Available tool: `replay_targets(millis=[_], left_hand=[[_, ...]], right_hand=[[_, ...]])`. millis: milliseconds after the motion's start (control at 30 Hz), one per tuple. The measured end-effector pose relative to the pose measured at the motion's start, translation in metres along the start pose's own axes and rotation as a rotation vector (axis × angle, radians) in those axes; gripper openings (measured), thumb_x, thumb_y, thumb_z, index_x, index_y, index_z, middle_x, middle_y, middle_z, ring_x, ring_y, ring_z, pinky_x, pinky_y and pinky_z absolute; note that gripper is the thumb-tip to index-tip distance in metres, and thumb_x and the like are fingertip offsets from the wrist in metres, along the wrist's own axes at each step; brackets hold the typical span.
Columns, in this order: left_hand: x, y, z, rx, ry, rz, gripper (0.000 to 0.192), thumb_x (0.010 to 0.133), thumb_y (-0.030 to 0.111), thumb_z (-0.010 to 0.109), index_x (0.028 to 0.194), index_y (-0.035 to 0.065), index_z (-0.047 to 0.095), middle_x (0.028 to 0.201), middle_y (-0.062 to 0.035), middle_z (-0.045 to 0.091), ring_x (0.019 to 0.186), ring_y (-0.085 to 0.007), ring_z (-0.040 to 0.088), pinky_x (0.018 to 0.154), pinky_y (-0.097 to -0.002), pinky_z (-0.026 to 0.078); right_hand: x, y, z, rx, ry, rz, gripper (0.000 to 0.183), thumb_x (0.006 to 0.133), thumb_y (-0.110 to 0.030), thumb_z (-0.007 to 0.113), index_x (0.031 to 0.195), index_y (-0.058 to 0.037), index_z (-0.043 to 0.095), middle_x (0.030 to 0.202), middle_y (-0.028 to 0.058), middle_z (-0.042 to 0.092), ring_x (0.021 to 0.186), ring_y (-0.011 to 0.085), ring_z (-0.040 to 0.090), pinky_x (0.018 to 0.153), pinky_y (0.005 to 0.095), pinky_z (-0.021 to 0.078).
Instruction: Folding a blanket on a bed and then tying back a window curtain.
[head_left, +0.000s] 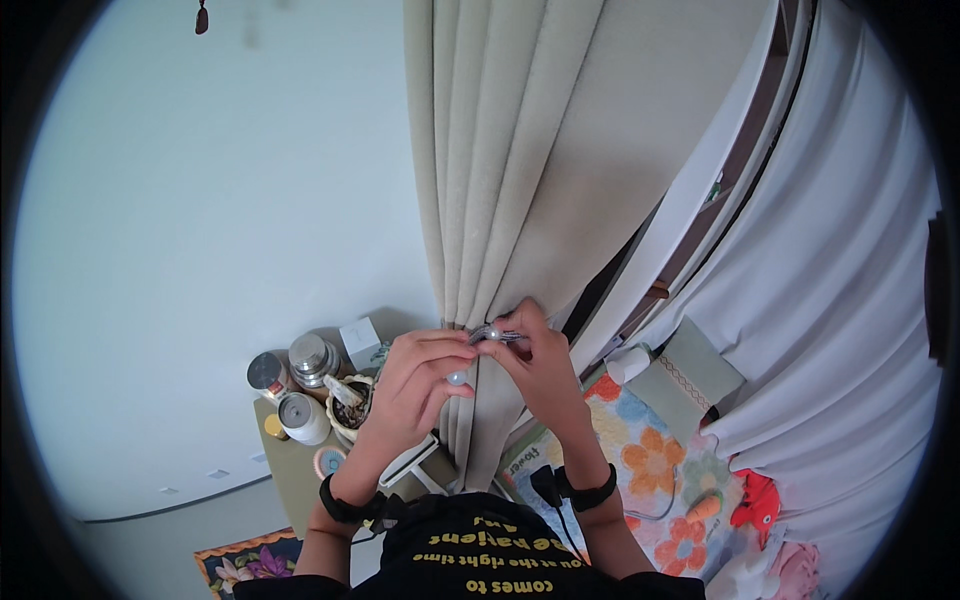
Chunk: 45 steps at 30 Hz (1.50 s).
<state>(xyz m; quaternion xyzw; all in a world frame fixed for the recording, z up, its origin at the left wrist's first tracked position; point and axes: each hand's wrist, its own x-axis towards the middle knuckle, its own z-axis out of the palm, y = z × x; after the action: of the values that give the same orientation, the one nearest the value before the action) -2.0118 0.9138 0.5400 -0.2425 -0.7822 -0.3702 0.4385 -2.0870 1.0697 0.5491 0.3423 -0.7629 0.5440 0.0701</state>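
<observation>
A beige curtain (499, 180) hangs in front of me, its folds gathered narrow at hand height. Around the gathered part runs a grey braided curtain tieback (480, 334) with pearl-like beads. My right hand (541, 364) pinches the tieback between thumb and fingers, beside one bead (494, 334). My left hand (420, 379) has its fingertips on the tieback's left part. A second, larger pearl-like bead (456, 377) shows between my left thumb and fingers. How the tieback runs behind the curtain is hidden.
At left, a small table (279, 465) holds a potted plant (351, 409), a white jar (303, 418), a metal-lidded container (311, 360) and a white box (361, 341). At right are a floral rug (630, 427), a green cushion (679, 382), a red plush toy (756, 501) and white drapery (817, 300).
</observation>
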Motion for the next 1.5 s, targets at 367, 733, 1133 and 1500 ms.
replay_targets(millis=[367, 733, 1133, 1500], left_hand=[[-0.006, -0.014, 0.012, -0.402, 0.109, -0.179, 0.023, 0.07, -0.002, 0.065, 0.09, -0.0007, 0.053, 0.089, -0.0134, 0.06, 0.088, -0.0263, 0.059, 0.081, -0.0344, 0.045], [-0.012, -0.017, 0.012, -0.382, 0.096, -0.137, 0.02, 0.076, 0.005, 0.063, 0.092, 0.0001, 0.052, 0.087, -0.0124, 0.058, 0.089, -0.0247, 0.055, 0.085, -0.0385, 0.044], [-0.008, -0.015, 0.007, -0.574, 0.211, -0.23, 0.024, 0.082, 0.017, 0.063, 0.093, -0.0018, 0.054, 0.089, -0.0125, 0.059, 0.09, -0.0237, 0.057, 0.083, -0.035, 0.044], [-0.012, -0.014, 0.005, -0.612, 0.245, -0.248, 0.028, 0.082, 0.022, 0.064, 0.094, -0.001, 0.053, 0.09, -0.0125, 0.059, 0.09, -0.0238, 0.056, 0.085, -0.0364, 0.043]], right_hand=[[-0.024, -0.005, -0.025, 0.248, -0.236, 0.01, 0.019, 0.088, -0.003, 0.048, 0.107, -0.0047, 0.048, 0.078, 0.0104, 0.054, 0.06, 0.0163, 0.05, 0.06, 0.0284, 0.0427], [-0.03, -0.028, -0.011, -0.513, 0.078, -0.186, 0.021, 0.08, 0.0, 0.056, 0.1, -0.0035, 0.053, 0.081, 0.0077, 0.057, 0.073, 0.0242, 0.054, 0.063, 0.0341, 0.0452], [-0.021, -0.038, -0.015, -0.184, -0.181, -0.3, 0.021, 0.077, 0.004, 0.054, 0.097, 0.0035, 0.048, 0.103, 0.0128, 0.048, 0.094, 0.0298, 0.05, 0.079, 0.0349, 0.0423], [-0.015, -0.025, -0.009, -0.019, -0.159, -0.254, 0.02, 0.079, 0.003, 0.052, 0.099, 0.0008, 0.049, 0.101, 0.0126, 0.051, 0.088, 0.03, 0.054, 0.075, 0.0348, 0.0442]])
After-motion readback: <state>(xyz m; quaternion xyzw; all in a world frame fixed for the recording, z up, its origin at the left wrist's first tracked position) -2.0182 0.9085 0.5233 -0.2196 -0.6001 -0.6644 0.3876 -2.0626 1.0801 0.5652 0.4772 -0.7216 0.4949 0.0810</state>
